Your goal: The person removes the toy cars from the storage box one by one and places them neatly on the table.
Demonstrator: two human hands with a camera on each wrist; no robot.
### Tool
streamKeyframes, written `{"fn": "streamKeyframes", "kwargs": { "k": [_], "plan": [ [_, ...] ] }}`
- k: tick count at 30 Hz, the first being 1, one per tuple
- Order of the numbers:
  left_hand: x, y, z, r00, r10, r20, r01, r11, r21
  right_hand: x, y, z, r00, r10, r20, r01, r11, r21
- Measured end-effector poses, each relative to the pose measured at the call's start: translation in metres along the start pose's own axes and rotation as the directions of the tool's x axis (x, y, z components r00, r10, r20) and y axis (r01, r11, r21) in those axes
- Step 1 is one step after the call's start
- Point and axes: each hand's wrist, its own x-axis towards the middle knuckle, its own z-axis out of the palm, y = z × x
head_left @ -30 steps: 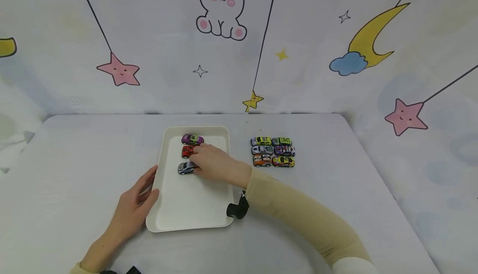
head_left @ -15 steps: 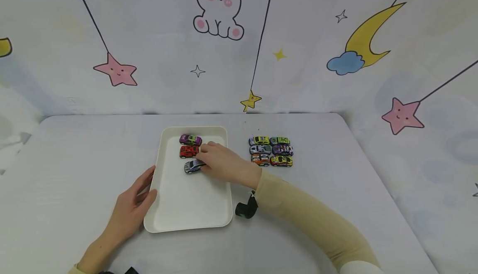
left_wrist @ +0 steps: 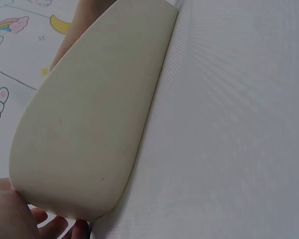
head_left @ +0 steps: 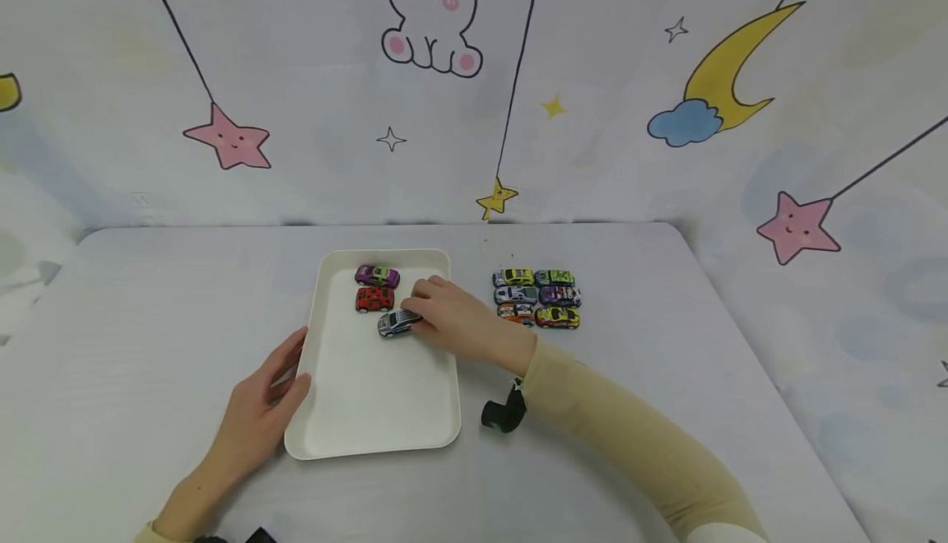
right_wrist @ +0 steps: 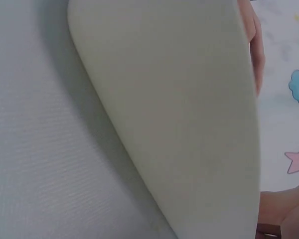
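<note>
A white tray (head_left: 370, 395) lies on the table in the head view. My left hand (head_left: 255, 411) holds its left side, thumb over the rim and fingers along the outer wall; these fingers (left_wrist: 52, 226) also show below the wall in the left wrist view. Inside, my right hand (head_left: 455, 317) pinches a silver toy car (head_left: 394, 323) with dark stripes, hiding its rear end. Just behind it sit a red toy car (head_left: 374, 299) and a purple-and-green toy car (head_left: 378, 276). In the right wrist view the tray's wall (right_wrist: 164, 99) covers the car.
Right of the tray, several toy cars stand in tight pairs, among them a yellow-red car (head_left: 558, 317) and an orange-white car (head_left: 516, 313) partly behind my right hand. A black wrist camera (head_left: 505, 415) hangs under my right sleeve. A cartoon-printed wall (head_left: 318, 115) rises behind the table.
My right hand has moved the silver car to the right and slightly back inside the tray, uncovering the red car. My left hand stays at the tray's side.
</note>
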Motion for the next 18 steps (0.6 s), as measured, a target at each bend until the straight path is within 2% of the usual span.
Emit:
{"fn": "streamKeyframes", "kwargs": {
  "k": [8,13,18],
  "plan": [
    [0.001,0.0,0.0,1.0,-0.013,0.009,0.013,1.0,0.005,-0.009,0.006,0.002,0.998,0.015,-0.058,-0.013,0.999,0.03],
    [0.0,0.0,0.0,1.0,-0.011,0.008,0.011,1.0,0.012,-0.019,0.01,-0.002,0.992,0.015,-0.125,-0.008,0.999,0.051],
    [0.0,0.0,-0.001,1.0,-0.016,0.013,0.016,1.0,0.014,-0.027,0.017,-0.002,0.979,0.014,-0.205,-0.01,1.0,0.019]
  ]
}}
